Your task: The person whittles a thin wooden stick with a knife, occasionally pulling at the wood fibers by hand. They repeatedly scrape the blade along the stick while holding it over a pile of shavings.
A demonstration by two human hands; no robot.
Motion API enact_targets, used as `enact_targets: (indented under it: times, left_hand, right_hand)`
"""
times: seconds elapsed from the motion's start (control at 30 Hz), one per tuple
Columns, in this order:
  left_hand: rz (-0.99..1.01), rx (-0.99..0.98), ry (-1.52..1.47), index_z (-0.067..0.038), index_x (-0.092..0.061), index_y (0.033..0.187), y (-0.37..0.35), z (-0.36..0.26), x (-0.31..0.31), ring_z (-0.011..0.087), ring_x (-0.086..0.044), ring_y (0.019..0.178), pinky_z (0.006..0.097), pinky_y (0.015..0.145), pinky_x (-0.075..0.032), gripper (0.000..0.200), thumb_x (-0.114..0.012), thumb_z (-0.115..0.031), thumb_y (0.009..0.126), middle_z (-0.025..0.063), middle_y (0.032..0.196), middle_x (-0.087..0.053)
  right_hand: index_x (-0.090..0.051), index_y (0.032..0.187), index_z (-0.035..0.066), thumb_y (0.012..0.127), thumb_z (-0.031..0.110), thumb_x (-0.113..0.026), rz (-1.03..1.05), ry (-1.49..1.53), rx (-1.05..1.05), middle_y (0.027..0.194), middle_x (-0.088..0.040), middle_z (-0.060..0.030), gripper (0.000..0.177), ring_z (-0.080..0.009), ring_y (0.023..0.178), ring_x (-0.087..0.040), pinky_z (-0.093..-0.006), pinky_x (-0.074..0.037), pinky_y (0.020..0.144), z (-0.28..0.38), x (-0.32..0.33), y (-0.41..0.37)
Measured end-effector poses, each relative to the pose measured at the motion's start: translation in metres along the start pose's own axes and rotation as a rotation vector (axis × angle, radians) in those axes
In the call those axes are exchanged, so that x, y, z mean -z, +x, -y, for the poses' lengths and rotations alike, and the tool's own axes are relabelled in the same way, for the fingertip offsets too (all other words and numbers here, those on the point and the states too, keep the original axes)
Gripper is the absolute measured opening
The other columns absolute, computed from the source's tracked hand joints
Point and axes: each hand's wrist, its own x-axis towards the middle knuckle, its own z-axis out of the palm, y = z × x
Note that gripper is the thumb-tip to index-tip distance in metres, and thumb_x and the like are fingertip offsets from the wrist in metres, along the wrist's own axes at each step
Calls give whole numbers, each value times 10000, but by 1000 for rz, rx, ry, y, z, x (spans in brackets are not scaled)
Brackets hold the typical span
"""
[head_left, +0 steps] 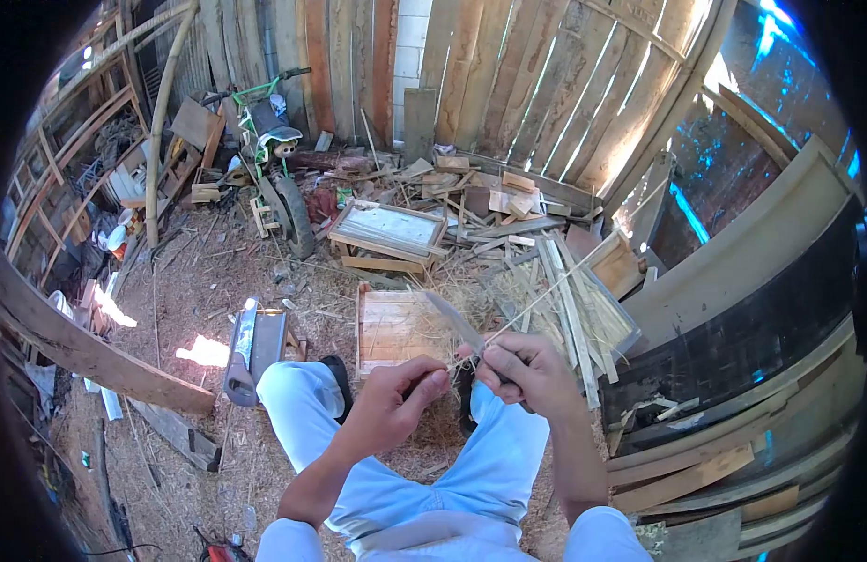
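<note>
My right hand (pixel 527 375) is wrapped round the dark handle of a knife (pixel 458 321), whose blade points up and to the left. A long thin strip (pixel 569 273) runs from the knife and my right hand toward the upper right. Beside it my left hand (pixel 400 398) is closed in a pinch above my left knee, near the strip's lower end; what its fingers hold is too small to make out. Thin shavings hang about both hands.
A wooden board (pixel 396 328) lies on the ground ahead, with a wooden frame (pixel 386 229) behind it. A handsaw (pixel 243 351) rests on a dark block at the left. Scrap wood (pixel 518 197), a small motorbike (pixel 279 169) and stacked planks (pixel 696 473) stand around.
</note>
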Motion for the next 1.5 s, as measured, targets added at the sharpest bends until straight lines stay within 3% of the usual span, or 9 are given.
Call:
enact_targets:
  times: [0.17,0.4,0.47,0.6,0.67,0.77,1.0,1.3,1.5]
  left_hand:
    - [-6,53,93,7,-590,880,2,-6,2,40,-445,600,206,535,-366,137,-519,-107,908,-13,683,-559]
    - [-75,-9,77,8,-589,880,-11,13,10,75,-437,542,248,501,-365,141,-538,-120,903,35,627,-550]
    - [-33,95,85,6,-593,858,-12,7,11,33,-419,582,202,520,-332,146,-532,-118,907,-33,666,-541]
    - [-13,63,102,9,-591,868,-2,10,1,40,-433,570,218,510,-348,112,-549,-92,894,0,650,-548]
    - [-145,-106,310,6,-575,905,4,7,-8,164,-514,488,270,478,-399,66,-564,-43,862,95,667,-589]
    - [-212,-192,369,-10,-576,911,6,6,-13,259,-587,530,331,483,-437,77,-586,-32,838,141,704,-603]
    - [-232,-298,470,1,-595,907,2,4,-18,254,-603,550,311,485,-446,73,-599,-13,836,149,739,-627]
    - [-211,-231,510,-4,-598,894,-10,14,5,267,-616,576,307,498,-459,65,-606,-30,835,147,750,-631]
    - [-247,-384,597,-13,-590,886,1,16,1,291,-620,607,338,508,-467,81,-607,-6,807,130,761,-631]
  right_hand:
    - [-611,1064,-16,945,211,-497,-36,32,22,675,-523,1,280,-31,496,-400,-173,-282,416,2,-3,3]
    - [-556,1100,-15,958,191,-458,-327,213,237,663,-468,22,269,-12,471,-359,-155,-266,391,-2,44,6]
    - [-520,1154,-12,963,189,-442,-319,206,176,658,-443,29,288,-6,462,-334,-149,-254,385,2,49,2]
    - [-518,1171,-17,958,242,-463,-125,162,26,633,-439,31,340,-12,457,-337,-156,-250,386,-17,16,5]
    - [-511,1194,-12,957,234,-469,30,153,-20,650,-473,13,344,-16,461,-346,-156,-249,391,-28,-11,8]
    - [-520,1181,-27,954,219,-478,-6,337,-59,654,-478,9,337,-16,465,-354,-156,-249,394,-27,-25,7]
    - [-541,1126,-58,946,190,-489,-16,276,-79,661,-478,3,311,-17,460,-358,-158,-261,391,-9,-8,-2]
    - [-535,1113,-28,947,176,-480,-339,401,150,660,-456,22,269,-6,465,-346,-147,-254,367,4,56,-5]
    - [-496,1178,-25,947,225,-479,-93,260,-16,640,-451,14,340,-22,441,-327,-164,-256,377,-15,8,3]
